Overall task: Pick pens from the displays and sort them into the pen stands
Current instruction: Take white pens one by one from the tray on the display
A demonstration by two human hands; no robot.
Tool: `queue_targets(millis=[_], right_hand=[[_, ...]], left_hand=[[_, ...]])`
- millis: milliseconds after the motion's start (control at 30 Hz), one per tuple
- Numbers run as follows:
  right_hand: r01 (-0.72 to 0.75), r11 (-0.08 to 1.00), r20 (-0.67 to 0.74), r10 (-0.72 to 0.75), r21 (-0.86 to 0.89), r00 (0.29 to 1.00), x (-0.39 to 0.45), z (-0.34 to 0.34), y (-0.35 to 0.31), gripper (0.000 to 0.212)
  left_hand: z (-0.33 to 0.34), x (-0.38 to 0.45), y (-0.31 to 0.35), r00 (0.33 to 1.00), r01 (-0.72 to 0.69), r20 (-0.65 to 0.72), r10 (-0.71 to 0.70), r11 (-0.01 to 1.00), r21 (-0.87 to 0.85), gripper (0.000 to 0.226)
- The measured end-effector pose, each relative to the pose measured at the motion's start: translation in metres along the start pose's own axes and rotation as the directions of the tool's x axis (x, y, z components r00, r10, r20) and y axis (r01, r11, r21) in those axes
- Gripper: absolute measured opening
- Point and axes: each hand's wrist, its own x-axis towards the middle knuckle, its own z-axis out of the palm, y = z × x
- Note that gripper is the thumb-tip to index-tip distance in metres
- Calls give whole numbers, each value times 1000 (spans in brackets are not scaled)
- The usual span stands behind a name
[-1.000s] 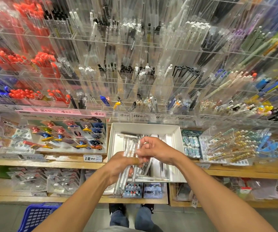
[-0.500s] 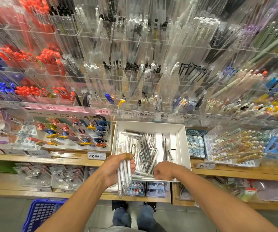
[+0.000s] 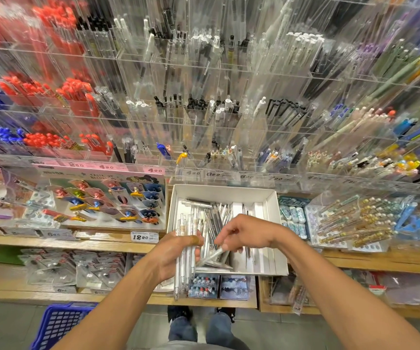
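Two hands over white box (image 3: 274, 223): left hand (image 3: 176, 251) grips bundle of clear pens (image 3: 185, 269); right hand (image 3: 244, 233) pinches one clear pen (image 3: 210, 256) just beside bundle.

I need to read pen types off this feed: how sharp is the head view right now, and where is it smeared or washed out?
Head view: fairly sharp at the centre, where the left hand grips a bundle of white pens over the white box; the right hand and its single pen show slight motion blur; the acrylic pen stands streak and bend toward the edges, with glare on their walls.
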Motion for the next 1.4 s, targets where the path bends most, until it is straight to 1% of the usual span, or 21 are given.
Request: queue_targets(millis=[67,167,200,300,367,400,467,533,567,600,700,800,900,933,967,1033,1133,1200,1300,1333,1400], right_hand=[[76,989,-95,-65,127,993,4,4,-14,16],[151,945,-240,-81,290,967,14,13,-21,23],[171,925,-263,-82,338,961,18,16,-21,25],[224,815,-281,-78,535,957,23,21,-13,32],[223,749,-287,-46,624,957,25,19,-3,29],[206,743,-311,3,637,950,27,17,4,25],[111,811,-415,172,574,893,33,15,22,20],[-88,882,-513,348,463,785,39,14,44,23],[-177,888,-533,404,425,744,41,14,54,27],[-236,887,-536,433,397,725,42,16,61,32],[-332,897,-519,440,291,733,49,24,74,43],[-376,899,-533,437,227,724,56,32,80,37],[-345,903,-593,429,257,681,60,37,80,10],[-336,905,-608,423,260,671,61,38,79,10],[-328,909,-615,415,256,670,62,38,78,16],[-299,919,-600,394,257,696,60,38,76,25],[-247,946,-604,323,208,729,55,38,72,21],[-151,973,-661,231,176,714,48,36,64,12],[76,988,-757,50,131,652,36,30,41,9],[143,975,-745,31,168,667,33,29,31,8],[220,920,-636,40,325,770,31,30,11,7]], left_hand=[[3,0,1,1000,-6,20,5,998,66,51],[8,-1,0,994,-54,101,42,991,119,38],[8,-2,0,992,-63,114,51,992,108,36],[6,-1,-1,990,-85,121,69,988,130,47],[4,0,-4,993,-56,113,44,993,104,45],[3,1,-5,995,-27,95,19,997,78,45],[1,2,-7,998,15,68,-17,1000,17,52],[-1,3,-10,998,25,55,-21,998,-60,63],[-3,4,-10,999,24,42,-20,996,-91,67],[-5,4,-11,999,21,32,-18,994,-111,66],[-9,6,-11,1000,12,25,-8,988,-156,49],[-12,8,-11,1000,2,0,-2,981,-193,45],[-11,8,-11,1000,0,-5,-1,982,-189,37],[-11,8,-11,1000,-2,-3,2,982,-189,35],[-10,8,-11,1000,-4,-6,3,983,-186,33],[-8,8,-11,1000,-3,-26,-2,986,-168,31],[-6,7,-10,1000,8,-21,-12,987,-161,30],[-5,6,-9,1000,15,-19,-19,988,-155,28],[-4,5,-7,999,23,-22,-26,992,-127,35],[-3,6,-6,999,22,-28,-25,993,-117,43],[-2,8,-7,1000,16,-17,-18,995,-101,59]])
